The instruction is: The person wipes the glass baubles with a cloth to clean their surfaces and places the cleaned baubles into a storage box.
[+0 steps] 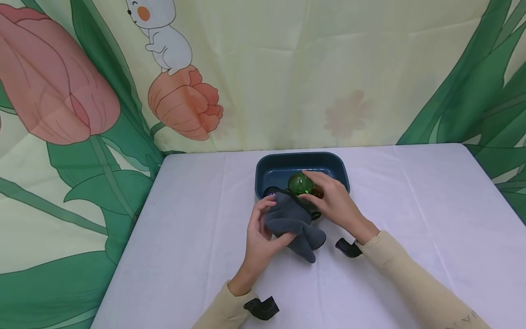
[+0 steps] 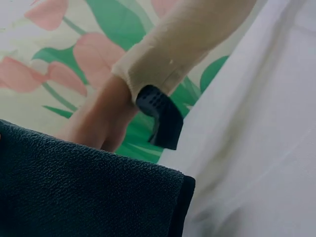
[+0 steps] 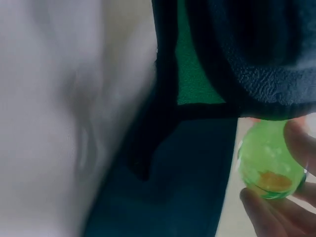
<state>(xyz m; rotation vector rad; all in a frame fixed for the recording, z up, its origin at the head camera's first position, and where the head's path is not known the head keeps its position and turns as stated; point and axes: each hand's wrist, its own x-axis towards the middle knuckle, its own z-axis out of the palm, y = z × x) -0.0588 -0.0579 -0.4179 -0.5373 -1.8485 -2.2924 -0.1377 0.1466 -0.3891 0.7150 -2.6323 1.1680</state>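
My left hand [image 1: 260,244] grips a bunched grey-blue cloth [image 1: 289,217] with dark edging, its thumb on the near side. The cloth's folds hang over the tray's front edge; its fuzzy surface [image 2: 89,192] fills the lower part of the left wrist view. With thumb and fingers, my right hand [image 1: 337,203] pinches a clear green ball [image 1: 300,183] just beside the cloth's far edge. In the right wrist view the fingertips [image 3: 259,210] hold that green ball [image 3: 271,158] from below and the side.
A dark blue rectangular tray [image 1: 302,156] stands near the table's back edge. In it are a purple ball [image 1: 270,191] and an amber ball [image 1: 318,191], both partly hidden. A black strap piece [image 1: 348,248] shows at the right cuff, another mount [image 1: 261,308] at the left.
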